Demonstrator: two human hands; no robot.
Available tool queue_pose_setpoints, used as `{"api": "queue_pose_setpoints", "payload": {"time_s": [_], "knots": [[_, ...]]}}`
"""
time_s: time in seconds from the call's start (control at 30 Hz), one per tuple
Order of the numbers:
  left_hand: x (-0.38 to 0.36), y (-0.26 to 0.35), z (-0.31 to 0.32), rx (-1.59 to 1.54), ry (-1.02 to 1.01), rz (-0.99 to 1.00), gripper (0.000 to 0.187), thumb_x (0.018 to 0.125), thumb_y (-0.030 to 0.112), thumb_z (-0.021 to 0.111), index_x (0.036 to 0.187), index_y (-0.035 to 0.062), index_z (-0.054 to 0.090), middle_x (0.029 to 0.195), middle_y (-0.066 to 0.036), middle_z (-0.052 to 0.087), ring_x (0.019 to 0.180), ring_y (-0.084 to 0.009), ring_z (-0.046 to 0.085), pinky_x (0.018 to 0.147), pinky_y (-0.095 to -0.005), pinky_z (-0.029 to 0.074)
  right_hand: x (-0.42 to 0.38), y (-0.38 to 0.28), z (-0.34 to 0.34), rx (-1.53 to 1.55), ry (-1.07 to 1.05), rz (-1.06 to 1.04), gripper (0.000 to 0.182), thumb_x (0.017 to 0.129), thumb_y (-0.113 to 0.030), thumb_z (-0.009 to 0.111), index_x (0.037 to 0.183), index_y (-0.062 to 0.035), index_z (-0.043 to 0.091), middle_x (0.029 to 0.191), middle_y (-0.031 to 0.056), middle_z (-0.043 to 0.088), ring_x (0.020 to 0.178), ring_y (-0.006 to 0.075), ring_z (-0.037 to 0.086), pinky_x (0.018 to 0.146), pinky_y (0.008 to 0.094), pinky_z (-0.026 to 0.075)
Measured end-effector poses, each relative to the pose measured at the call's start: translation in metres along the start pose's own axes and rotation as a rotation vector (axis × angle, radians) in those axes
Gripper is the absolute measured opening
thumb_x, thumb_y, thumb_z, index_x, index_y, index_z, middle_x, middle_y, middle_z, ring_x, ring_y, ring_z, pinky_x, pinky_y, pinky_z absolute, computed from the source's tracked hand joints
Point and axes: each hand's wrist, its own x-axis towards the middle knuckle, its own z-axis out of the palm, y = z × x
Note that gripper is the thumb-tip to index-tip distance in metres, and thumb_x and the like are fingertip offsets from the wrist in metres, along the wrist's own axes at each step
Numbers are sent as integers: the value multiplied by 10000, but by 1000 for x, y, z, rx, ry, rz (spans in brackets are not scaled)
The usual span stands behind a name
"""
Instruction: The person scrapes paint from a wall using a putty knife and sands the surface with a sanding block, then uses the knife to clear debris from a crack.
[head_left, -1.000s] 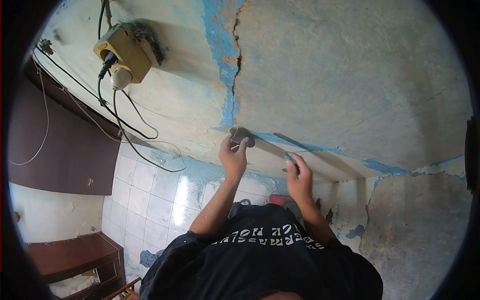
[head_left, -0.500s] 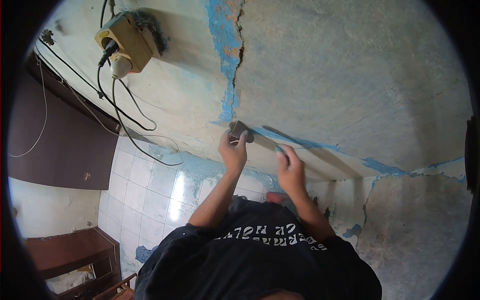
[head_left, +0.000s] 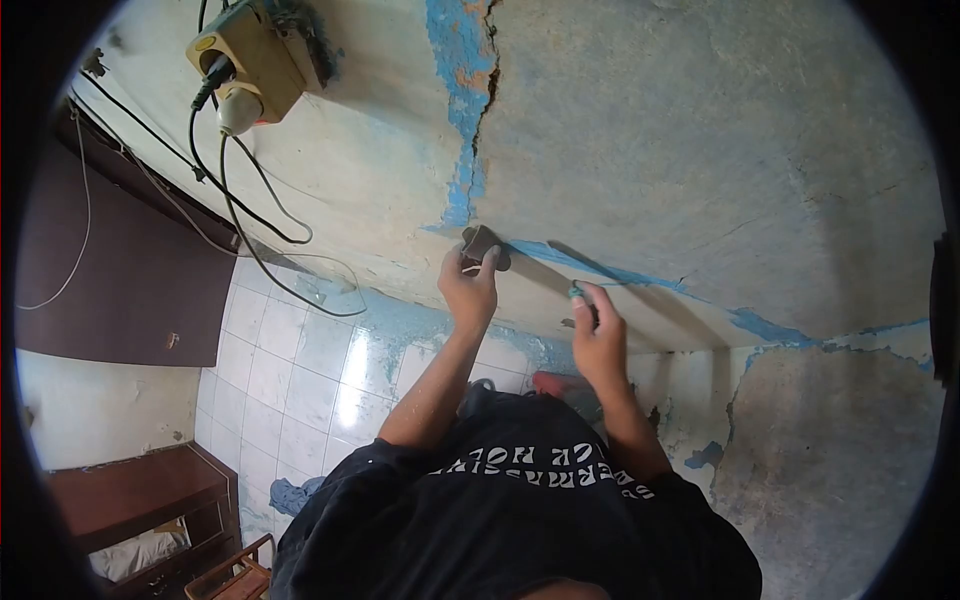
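Observation:
My left hand [head_left: 468, 290] grips a dark brownish piece [head_left: 482, 247] between thumb and fingers, up by the wall at the lower end of a blue patch of bare paint [head_left: 465, 105]. To its right, my right hand [head_left: 600, 335] is closed on a small tool with a greenish handle [head_left: 575, 291]; much of it is hidden by the fingers. A blue strip [head_left: 620, 275] runs along the wall from near the left hand toward the right.
A yellowish socket box [head_left: 255, 65] with plugs and hanging black cables [head_left: 235, 215] is on the upper left. Below are white floor tiles [head_left: 310, 385], a brown cabinet [head_left: 140, 495], a blue cloth [head_left: 292, 494] and a red object [head_left: 560, 384].
My right hand has moved a little to the right, and its small tool with it. My left hand stays nearly in place with the brownish piece. The view has shifted slightly.

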Motion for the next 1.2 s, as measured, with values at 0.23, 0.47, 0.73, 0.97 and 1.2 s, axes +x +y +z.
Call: {"api": "queue_pose_setpoints", "payload": {"time_s": [0.23,0.47,0.73,0.97,1.2], "knots": [[0,2,1,43,-19,46,342,887,151,828,1119,-61,694,961,-180,739,831,-244,738,728,-345,591,-4,-8,0,-51,2,27,273,1036,-175,604,1252,-16,655,947,173,734,856,247,699,812,375,536],[-3,4,3,-9,-22,58,325,876,143,831,1100,-55,702,975,-173,732,841,-248,736,717,-347,595,5,-8,-14,28,-43,116,265,1029,-207,612,1232,-44,661,953,248,718,891,429,700,801,408,538],[-5,11,5,30,11,117,309,859,116,837,1100,-32,713,982,-162,712,839,-257,729,708,-336,599,0,1,-11,9,-9,65,286,1032,-225,617,1233,-28,668,903,189,716,792,286,675,762,388,534],[-1,10,2,9,2,85,300,856,132,843,1079,-26,720,969,-164,709,818,-263,730,716,-340,589,8,-19,31,-9,-139,26,274,1035,-241,608,1232,-61,672,992,257,727,962,456,710,818,471,548],[1,12,0,40,-30,93,319,861,143,853,1090,-39,726,981,-171,748,858,-247,750,763,-337,586,4,-14,16,-77,-8,-12,288,1028,-229,614,1252,-58,673,984,262,723,959,483,695,813,463,550]]}}
